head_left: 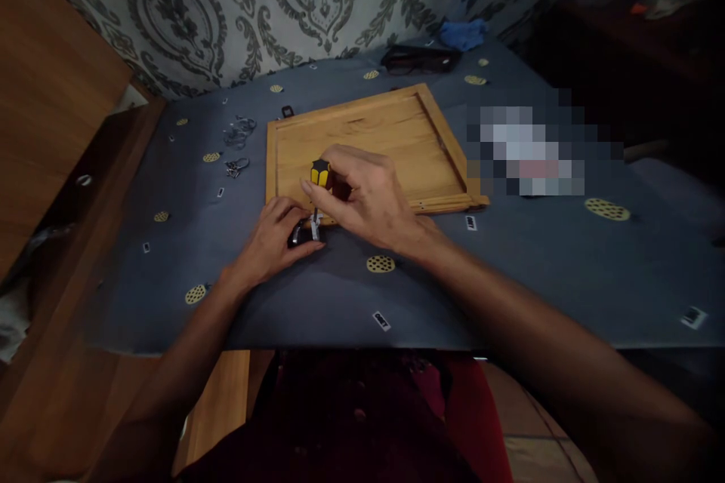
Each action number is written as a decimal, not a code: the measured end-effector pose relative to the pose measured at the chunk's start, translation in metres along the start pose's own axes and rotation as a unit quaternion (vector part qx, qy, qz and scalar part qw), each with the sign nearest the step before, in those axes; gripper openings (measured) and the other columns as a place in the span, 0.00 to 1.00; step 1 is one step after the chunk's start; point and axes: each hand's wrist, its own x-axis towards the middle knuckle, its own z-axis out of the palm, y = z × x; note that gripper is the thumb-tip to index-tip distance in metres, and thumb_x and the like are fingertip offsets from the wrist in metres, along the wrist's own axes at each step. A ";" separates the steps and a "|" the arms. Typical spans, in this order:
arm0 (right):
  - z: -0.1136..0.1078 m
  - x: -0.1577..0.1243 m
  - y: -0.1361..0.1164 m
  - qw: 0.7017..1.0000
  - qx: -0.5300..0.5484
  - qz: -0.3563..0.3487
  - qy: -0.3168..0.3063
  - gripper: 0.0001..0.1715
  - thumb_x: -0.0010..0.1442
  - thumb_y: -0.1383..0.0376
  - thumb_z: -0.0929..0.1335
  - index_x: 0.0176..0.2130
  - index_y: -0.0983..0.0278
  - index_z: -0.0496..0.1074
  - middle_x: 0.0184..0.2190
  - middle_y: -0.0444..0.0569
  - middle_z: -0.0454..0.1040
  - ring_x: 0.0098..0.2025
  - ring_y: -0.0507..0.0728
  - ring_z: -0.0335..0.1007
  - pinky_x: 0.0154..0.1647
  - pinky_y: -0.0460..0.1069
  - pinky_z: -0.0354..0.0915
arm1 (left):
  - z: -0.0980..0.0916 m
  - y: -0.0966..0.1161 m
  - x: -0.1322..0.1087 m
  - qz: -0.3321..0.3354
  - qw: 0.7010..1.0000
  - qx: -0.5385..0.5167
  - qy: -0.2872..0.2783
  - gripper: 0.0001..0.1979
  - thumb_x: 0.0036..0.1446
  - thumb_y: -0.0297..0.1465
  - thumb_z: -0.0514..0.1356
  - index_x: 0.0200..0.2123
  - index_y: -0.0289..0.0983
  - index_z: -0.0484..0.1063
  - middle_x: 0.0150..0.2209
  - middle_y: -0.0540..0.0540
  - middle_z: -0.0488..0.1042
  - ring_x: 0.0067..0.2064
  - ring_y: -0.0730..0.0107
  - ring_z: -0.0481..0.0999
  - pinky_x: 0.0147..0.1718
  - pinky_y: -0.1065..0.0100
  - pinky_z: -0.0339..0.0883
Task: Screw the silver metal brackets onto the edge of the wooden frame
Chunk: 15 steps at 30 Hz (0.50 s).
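The work looks to be partway through: a screw seems to be going in or coming out, though which cannot be told. The right hand (pixel 368 192) is closed around a yellow-and-black screwdriver (pixel 320 173), held upright with its shaft down at a metal fitting (pixel 316 226). That fitting sits at the near edge of the framed wooden panel (pixel 351 139), which lies flat on the table (pixel 317 309). The left hand (pixel 277 238) pinches the fitting between thumb and fingers, apparently to steady it. Whether it is fully fastened is hidden (the hands cover most of the joint). Loose metal pieces (pixel 238 132) lie left of the panel, and a small dark piece (pixel 288 112) rests by its far left corner; whether these belong to the job is unclear.
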 end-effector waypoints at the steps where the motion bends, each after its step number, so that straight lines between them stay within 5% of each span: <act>1: 0.000 0.000 0.000 1.000 0.001 0.000 -0.004 0.19 0.70 0.62 0.67 0.31 0.58 0.54 0.25 0.39 0.60 0.28 0.51 0.58 0.33 0.49 0.57 | 0.000 0.000 0.000 -0.001 1.000 0.000 0.000 0.25 0.67 0.52 0.62 0.54 0.39 0.75 0.49 0.40 0.76 0.54 0.51 0.74 0.59 0.48 0.68; 15: -0.002 0.000 -0.001 0.999 -0.005 0.009 0.032 0.18 0.70 0.61 0.68 0.31 0.58 0.57 0.25 0.39 0.62 0.28 0.52 0.60 0.35 0.51 0.61 | -0.003 0.002 0.001 0.000 1.000 -0.007 -0.001 0.23 0.66 0.51 0.63 0.53 0.39 0.75 0.51 0.41 0.75 0.54 0.52 0.73 0.57 0.51 0.69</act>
